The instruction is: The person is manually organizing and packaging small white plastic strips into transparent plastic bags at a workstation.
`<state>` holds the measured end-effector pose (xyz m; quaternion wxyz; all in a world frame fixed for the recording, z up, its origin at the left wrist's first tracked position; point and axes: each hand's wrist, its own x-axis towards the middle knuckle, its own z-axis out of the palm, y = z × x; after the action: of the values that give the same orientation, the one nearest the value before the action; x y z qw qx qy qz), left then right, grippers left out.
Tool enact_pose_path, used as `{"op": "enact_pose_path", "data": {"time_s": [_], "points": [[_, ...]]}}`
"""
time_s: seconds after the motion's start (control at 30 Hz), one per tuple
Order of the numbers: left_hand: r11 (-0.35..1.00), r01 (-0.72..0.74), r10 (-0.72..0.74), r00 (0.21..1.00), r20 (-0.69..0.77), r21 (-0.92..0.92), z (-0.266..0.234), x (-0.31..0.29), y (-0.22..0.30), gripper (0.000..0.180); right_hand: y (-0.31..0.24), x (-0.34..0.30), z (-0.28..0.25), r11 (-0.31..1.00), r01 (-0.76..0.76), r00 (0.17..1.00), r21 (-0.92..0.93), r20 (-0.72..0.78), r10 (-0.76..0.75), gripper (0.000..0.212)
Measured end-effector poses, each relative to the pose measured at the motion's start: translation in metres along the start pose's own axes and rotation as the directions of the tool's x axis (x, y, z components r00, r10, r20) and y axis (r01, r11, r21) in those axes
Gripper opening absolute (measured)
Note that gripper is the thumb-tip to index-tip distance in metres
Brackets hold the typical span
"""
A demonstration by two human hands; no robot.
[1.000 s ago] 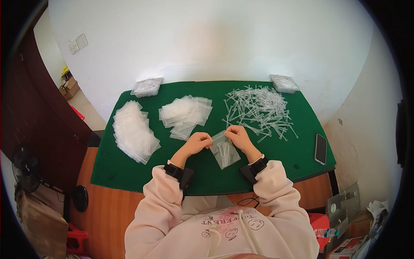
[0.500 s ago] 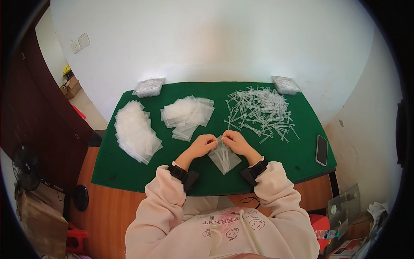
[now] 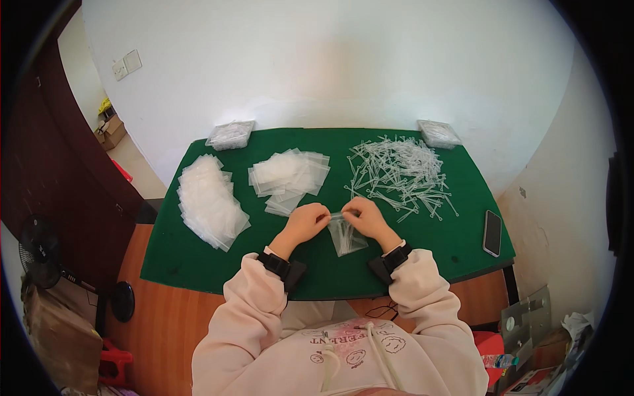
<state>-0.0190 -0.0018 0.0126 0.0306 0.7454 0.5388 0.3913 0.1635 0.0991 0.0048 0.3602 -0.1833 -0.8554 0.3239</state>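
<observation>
A small clear zip bag [image 3: 348, 240] hangs between my hands over the near middle of the green table. Several thin clear sticks show inside it. At the bag's top left corner, the fingers of my left hand [image 3: 304, 226] are pinched on its edge. My right hand [image 3: 368, 219] pinches the same edge at the right, fingers closed. Beyond my right hand lies a loose heap of clear plastic sticks with looped ends [image 3: 399, 173]. Past my left hand is a spread pile of flat clear bags [image 3: 290, 171].
A longer fanned pile of bags [image 3: 210, 203] lies at the left. Clear boxes stand at the back left corner [image 3: 230, 134] and back right corner [image 3: 439, 134]. A phone [image 3: 492, 232] rests near the right edge. The white wall [image 3: 330, 59] rises behind the green tabletop [image 3: 277, 261].
My hands have drawn slightly apart along the bag's top edge. The bag now hangs straighter, its top edge stretched between them.
</observation>
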Motion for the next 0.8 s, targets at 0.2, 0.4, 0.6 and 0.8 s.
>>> {"op": "enact_pose_path", "data": {"time_s": [0.2,0.4,0.6,0.8], "points": [[0.996,-0.088,0.089,0.996,0.03,-0.014,-0.001,0.004,0.016,0.01,-0.022,-0.001,0.003,0.981,0.147,0.989,-0.125,0.048,-0.142,0.008],[0.998,0.039,-0.038,0.999,0.029,-0.039,-0.004,0.002,0.006,0.01,-0.02,0.001,-0.008,0.976,0.098,0.994,-0.195,0.057,-0.089,0.007],[0.977,0.195,-0.197,0.98,-0.017,-0.081,-0.017,0.0,-0.02,0.009,0.015,0.0,-0.028,0.963,-0.041,0.993,-0.265,-0.115,0.01,0.008],[0.885,0.282,-0.331,0.941,-0.075,-0.371,-0.01,-0.001,-0.024,0.02,0.019,0.005,-0.033,0.75,-0.287,0.951,0.596,0.08,0.3,0.011]]}}
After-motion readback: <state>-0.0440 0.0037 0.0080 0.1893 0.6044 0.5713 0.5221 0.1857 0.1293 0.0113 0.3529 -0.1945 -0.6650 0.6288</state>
